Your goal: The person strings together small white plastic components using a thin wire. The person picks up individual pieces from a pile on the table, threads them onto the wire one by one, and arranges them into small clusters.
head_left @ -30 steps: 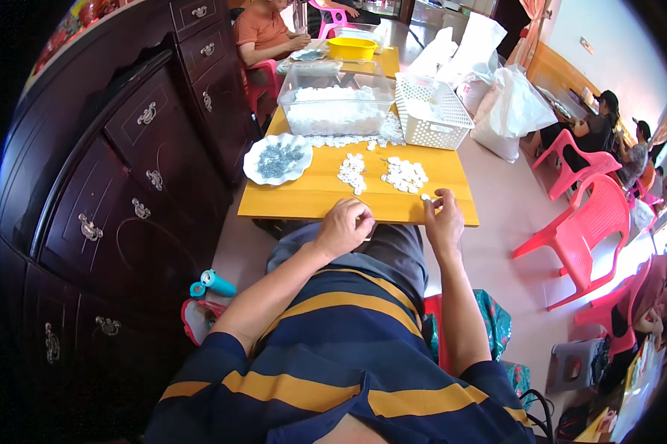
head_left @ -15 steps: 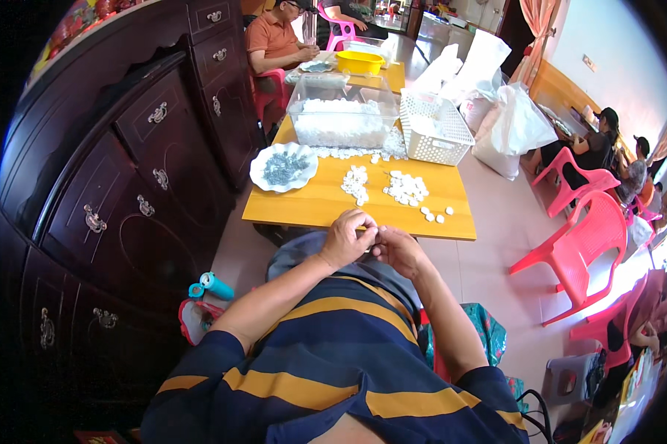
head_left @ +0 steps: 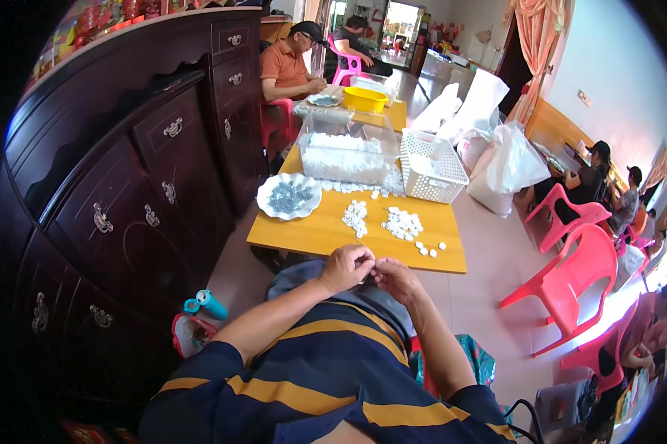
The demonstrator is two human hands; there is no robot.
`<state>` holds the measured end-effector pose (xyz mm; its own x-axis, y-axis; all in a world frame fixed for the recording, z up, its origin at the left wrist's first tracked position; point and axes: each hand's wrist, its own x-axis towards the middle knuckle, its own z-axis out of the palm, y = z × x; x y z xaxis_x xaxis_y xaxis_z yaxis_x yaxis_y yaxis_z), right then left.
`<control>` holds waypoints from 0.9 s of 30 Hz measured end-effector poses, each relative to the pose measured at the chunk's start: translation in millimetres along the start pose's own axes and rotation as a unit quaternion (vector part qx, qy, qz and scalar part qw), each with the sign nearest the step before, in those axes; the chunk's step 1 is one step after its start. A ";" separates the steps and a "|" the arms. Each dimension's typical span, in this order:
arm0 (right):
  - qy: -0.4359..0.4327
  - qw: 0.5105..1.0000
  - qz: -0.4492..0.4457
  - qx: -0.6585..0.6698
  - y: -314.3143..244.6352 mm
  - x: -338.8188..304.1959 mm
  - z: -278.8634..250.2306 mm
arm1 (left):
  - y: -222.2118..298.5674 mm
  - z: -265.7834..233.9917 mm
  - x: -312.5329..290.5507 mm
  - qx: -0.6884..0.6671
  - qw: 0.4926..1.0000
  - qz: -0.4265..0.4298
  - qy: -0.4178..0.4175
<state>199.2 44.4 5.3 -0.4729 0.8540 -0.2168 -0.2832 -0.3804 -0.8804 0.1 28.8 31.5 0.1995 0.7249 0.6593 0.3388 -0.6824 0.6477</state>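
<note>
Just off the near edge of the yellow table (head_left: 311,235), above my lap, my two hands meet fingertip to fingertip. My left hand (head_left: 347,268) is closed in a pinch, and my right hand (head_left: 396,280) pinches right beside it. Whatever is between the fingers is too small and hidden to name. Closest to them on the tabletop are a narrow pile of small white pieces (head_left: 355,219) and a wider pile of white round pieces (head_left: 402,223). Several loose white pieces (head_left: 432,252) lie right of the piles. A wavy-rimmed white plate (head_left: 274,209) holds small dark grey bits.
Behind the piles stand a clear plastic bin (head_left: 315,166) of white pieces and a white perforated basket (head_left: 438,186). White sacks (head_left: 500,174) sit right of the table. A dark cabinet (head_left: 126,259) lines the left; a pink chair (head_left: 570,277) stands right. Other people sit working nearby.
The view has tipped upward, so the table and my hands sit lower in the picture. My hands stay together in a pinch; the right fingers look more closed. The piles look unchanged.
</note>
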 end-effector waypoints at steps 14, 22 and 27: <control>0.122 0.964 -0.160 -0.176 -5.1 8.7 6.7 | -13.3 4.6 -5.7 -0.016 0.996 -0.087 -0.017; 0.230 0.757 -0.279 -0.545 -55.0 42.8 15.6 | -26.5 8.7 -4.9 -0.033 0.995 -0.096 0.011; 0.269 0.695 -0.280 -0.605 -46.6 80.7 17.2 | -33.4 5.5 -6.0 -0.046 0.992 -0.117 0.007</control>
<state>159.9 125.0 36.0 -0.0976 0.8807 0.4636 0.7653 0.3642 -0.5307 -7.3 47.7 3.8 0.1124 0.8636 0.4915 0.2888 -0.5017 0.8154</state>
